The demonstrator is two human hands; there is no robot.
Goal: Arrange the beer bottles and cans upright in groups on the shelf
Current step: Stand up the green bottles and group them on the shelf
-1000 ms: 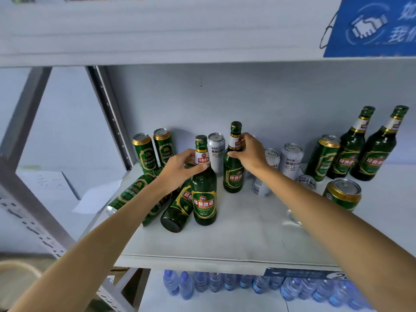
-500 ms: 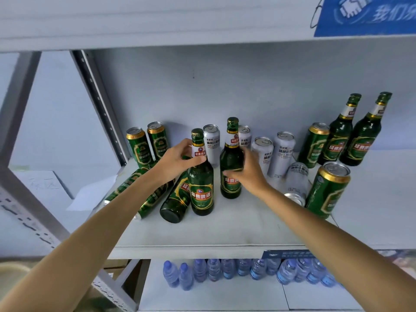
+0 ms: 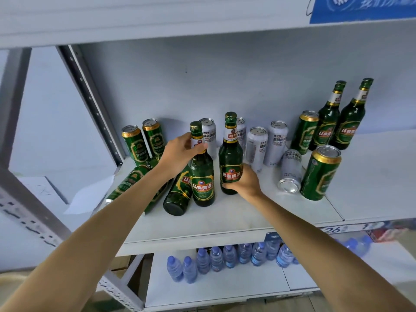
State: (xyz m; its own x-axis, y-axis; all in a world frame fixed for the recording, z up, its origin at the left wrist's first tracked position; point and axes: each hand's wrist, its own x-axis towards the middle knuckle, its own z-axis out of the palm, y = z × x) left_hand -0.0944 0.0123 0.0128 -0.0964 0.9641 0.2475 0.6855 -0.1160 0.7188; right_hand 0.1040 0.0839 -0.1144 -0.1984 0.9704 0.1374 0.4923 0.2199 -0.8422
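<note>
We are grouping the bottles. Our left hand [image 3: 180,152] grasps the neck of one upright bottle [image 3: 202,174]; our right hand [image 3: 244,182] grasps the neighbouring bottle [image 3: 230,158] low. Next, we should probably lift the fallen bottle [image 3: 177,194] below the left hand.

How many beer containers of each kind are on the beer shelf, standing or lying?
Green bottles: 5 (4 upright, 1 lying)
Green cans: 6 in view (4 upright, 2 lying; the left forearm partly hides the lying pile, so there may be more)
White cans: 5 (4 upright, 1 lying)
Total: 16
</note>
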